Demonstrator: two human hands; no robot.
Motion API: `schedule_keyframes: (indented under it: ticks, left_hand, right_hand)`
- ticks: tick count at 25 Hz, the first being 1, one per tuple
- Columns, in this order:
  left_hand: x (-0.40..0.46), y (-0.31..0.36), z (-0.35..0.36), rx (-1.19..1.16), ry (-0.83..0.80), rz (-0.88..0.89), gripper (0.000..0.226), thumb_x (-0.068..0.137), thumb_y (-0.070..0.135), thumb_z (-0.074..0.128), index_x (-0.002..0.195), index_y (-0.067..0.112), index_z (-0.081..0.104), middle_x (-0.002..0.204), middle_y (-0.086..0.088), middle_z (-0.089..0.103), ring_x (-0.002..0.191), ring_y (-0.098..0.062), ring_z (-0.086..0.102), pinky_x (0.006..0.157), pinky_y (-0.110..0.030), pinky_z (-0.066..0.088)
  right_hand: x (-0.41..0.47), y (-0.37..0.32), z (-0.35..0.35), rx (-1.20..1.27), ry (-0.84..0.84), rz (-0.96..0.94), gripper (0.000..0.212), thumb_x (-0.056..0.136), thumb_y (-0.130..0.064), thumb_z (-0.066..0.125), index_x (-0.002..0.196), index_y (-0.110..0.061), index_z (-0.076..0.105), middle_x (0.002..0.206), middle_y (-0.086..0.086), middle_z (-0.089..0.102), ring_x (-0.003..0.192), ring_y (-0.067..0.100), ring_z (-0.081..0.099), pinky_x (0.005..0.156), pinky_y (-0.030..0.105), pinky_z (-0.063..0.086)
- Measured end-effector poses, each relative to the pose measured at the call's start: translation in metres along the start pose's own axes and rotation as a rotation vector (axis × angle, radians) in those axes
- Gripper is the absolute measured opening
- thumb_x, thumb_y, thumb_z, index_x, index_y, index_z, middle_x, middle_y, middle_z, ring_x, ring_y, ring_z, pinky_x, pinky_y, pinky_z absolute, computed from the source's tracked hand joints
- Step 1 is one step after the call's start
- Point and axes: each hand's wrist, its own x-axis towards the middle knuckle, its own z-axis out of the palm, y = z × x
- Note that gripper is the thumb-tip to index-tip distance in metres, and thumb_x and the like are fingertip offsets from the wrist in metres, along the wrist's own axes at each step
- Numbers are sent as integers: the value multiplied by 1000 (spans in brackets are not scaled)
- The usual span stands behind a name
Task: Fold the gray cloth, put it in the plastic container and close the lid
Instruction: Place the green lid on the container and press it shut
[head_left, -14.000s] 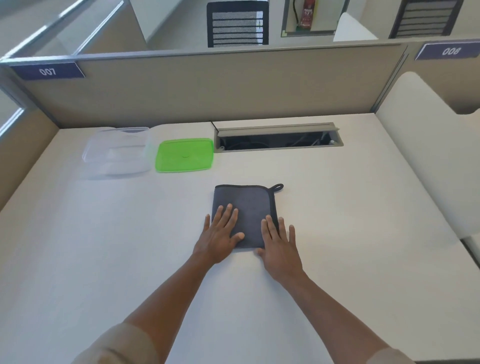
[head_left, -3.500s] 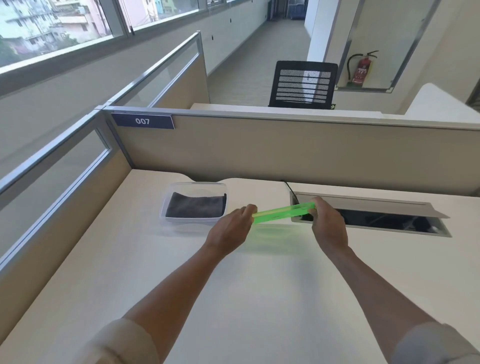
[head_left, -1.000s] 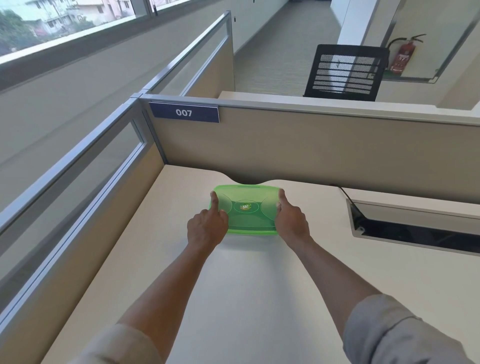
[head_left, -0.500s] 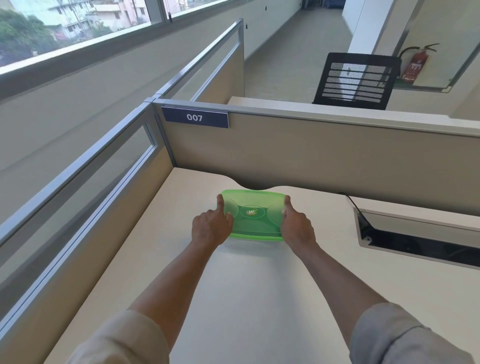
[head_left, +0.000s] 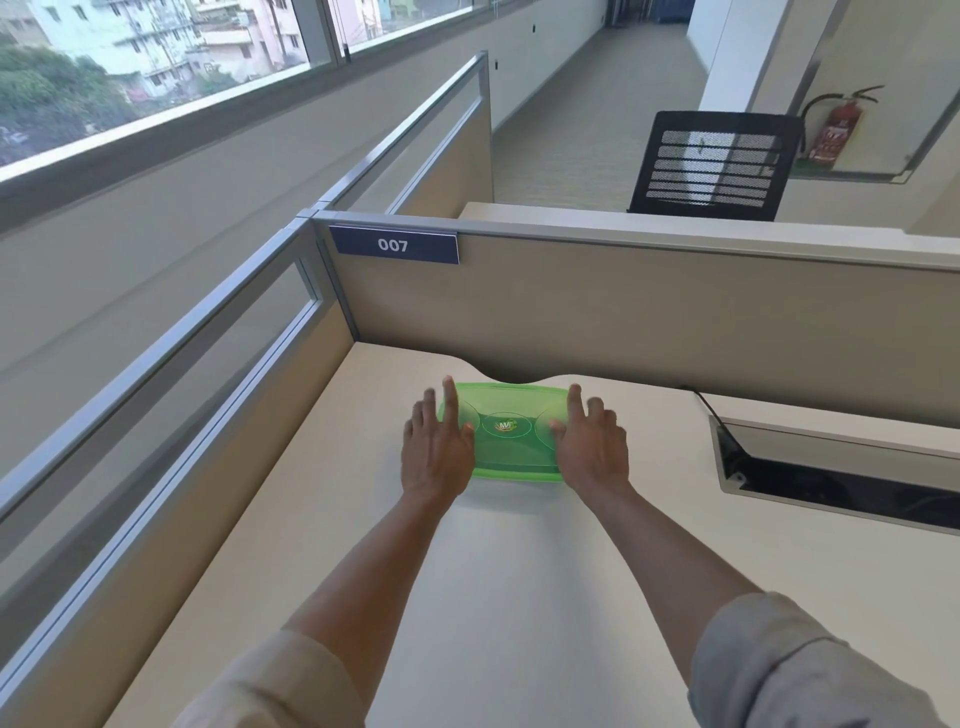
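The green lid (head_left: 506, 431) lies flat on top of the plastic container on the cream desk, near the back partition. The lid hides the container walls and the gray cloth. My left hand (head_left: 436, 447) is over the lid's left end with fingers spread and raised. My right hand (head_left: 592, 447) is over the right end, fingers also spread apart. Whether the palms still touch the lid cannot be told; neither hand grips it.
A beige partition (head_left: 623, 312) with a "007" sign (head_left: 394, 245) stands just behind the container. A glazed side panel (head_left: 208, 364) runs along the left. An open cable tray slot (head_left: 831, 467) is cut into the desk (head_left: 519, 597) at the right.
Half a second ago both hands held the lid's ends with curled fingers and thumbs on top. Now the fingers of both hands have opened and spread.
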Motion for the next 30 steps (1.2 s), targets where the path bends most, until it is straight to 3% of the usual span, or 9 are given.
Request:
schedule_keyframes:
  ticks: [2, 4, 8, 11, 14, 23, 27, 30]
  left_hand:
    - [-1, 14, 3, -67, -10, 127, 65, 102, 30, 37, 157, 11, 9, 164, -16, 12, 150, -32, 13, 121, -46, 20]
    - [-1, 28, 8, -82, -87, 196, 61, 104, 28, 34, 157, 7, 12, 165, -13, 4, 152, -29, 4, 123, -46, 11]
    - [-1, 39, 22, -15, -143, 204, 60, 104, 32, 17, 157, 5, 5, 166, -11, -1, 153, -28, -1, 123, -46, 4]
    - [-2, 40, 24, 4, -137, 189, 79, 89, 44, -8, 156, 5, 9, 165, -12, 2, 153, -28, 0, 122, -46, 1]
    - [-2, 41, 26, 31, -117, 200, 90, 82, 49, -14, 156, 5, 13, 165, -12, 5, 153, -28, 1, 123, -45, 1]
    - [-2, 38, 27, 32, -150, 195, 83, 87, 47, -10, 157, 8, 11, 166, -10, 5, 153, -27, 0, 123, -44, -1]
    - [-3, 43, 20, -26, -190, 166, 65, 103, 39, 19, 157, 9, -2, 166, -7, -7, 153, -25, -6, 123, -44, -1]
    - [4, 51, -7, -57, -77, 201, 69, 102, 27, 34, 157, 10, -5, 166, -6, -9, 152, -23, -9, 124, -44, 1]
  right_hand:
    - [4, -6, 2, -38, 37, -111, 63, 97, -39, 47, 148, -6, 30, 142, 19, 43, 126, 37, 43, 101, 48, 39]
    - [2, -18, 2, -11, -12, -192, 62, 99, -36, 44, 150, -4, 27, 153, 19, 33, 140, 37, 29, 113, 48, 28]
    - [-3, -33, 8, 23, -62, -253, 58, 103, -29, 33, 153, -4, 16, 163, 16, 12, 150, 32, 10, 121, 44, 11]
    - [-3, -30, 11, 34, -84, -250, 57, 104, -27, 29, 153, -4, 14, 163, 16, 9, 151, 31, 8, 122, 43, 9]
    - [-3, -27, 17, 14, -85, -245, 56, 104, -26, 27, 153, -4, 14, 163, 16, 10, 151, 29, 6, 123, 42, 5]
    - [-4, -25, 21, -24, -84, -260, 56, 104, -27, 24, 154, -4, 13, 164, 14, 7, 151, 28, 3, 123, 41, 1]
    - [-6, -21, 15, 12, -128, -225, 58, 104, -28, 28, 154, -6, 11, 164, 14, 2, 151, 30, 0, 122, 44, 3]
    - [-4, -23, -9, 26, -24, -203, 60, 103, -27, 31, 155, -5, 10, 164, 15, 1, 151, 32, 0, 122, 45, 5]
